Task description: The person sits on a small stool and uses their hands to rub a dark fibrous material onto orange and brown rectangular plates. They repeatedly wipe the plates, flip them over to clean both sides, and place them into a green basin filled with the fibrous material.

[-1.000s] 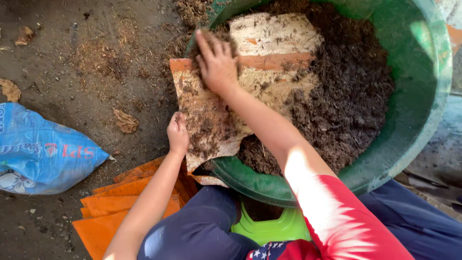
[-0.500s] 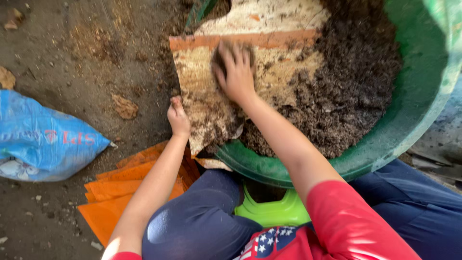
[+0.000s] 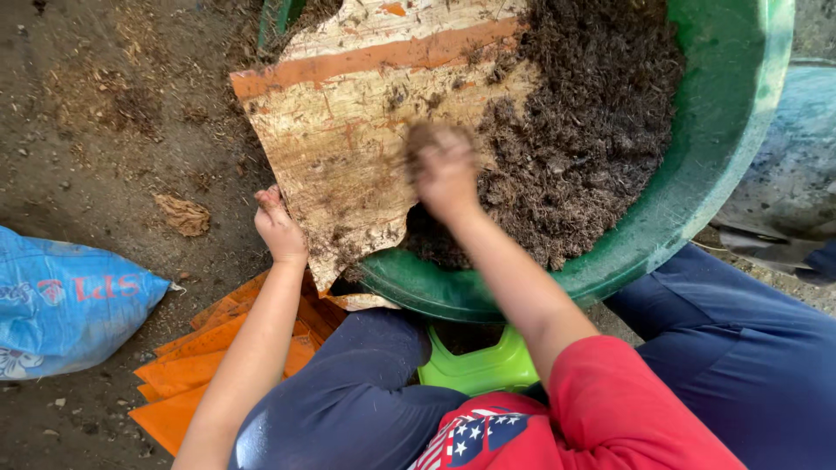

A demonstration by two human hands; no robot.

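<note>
A large green tub (image 3: pixel 723 130) holds dark brown crumbly soil (image 3: pixel 592 130). A worn, dirt-stained sheet with an orange stripe (image 3: pixel 348 148) lies over the tub's near-left rim. My left hand (image 3: pixel 277 228) grips that sheet's lower left edge. My right hand (image 3: pixel 444 170), blurred with motion, presses on the sheet where it meets the soil; whether it holds any soil I cannot tell. My arms reach forward over my dark blue trousers and red sleeve.
A blue woven sack (image 3: pixel 65 300) lies at the left on the dirt ground. Orange sheets (image 3: pixel 187 379) are stacked under my left arm. A bright green stool (image 3: pixel 475 365) sits between my knees. A dry leaf (image 3: pixel 185 215) lies on the ground.
My right hand has swept down the sheet from its top edge toward me and the soil. The view has shifted closer, and my left hand keeps its grip.
</note>
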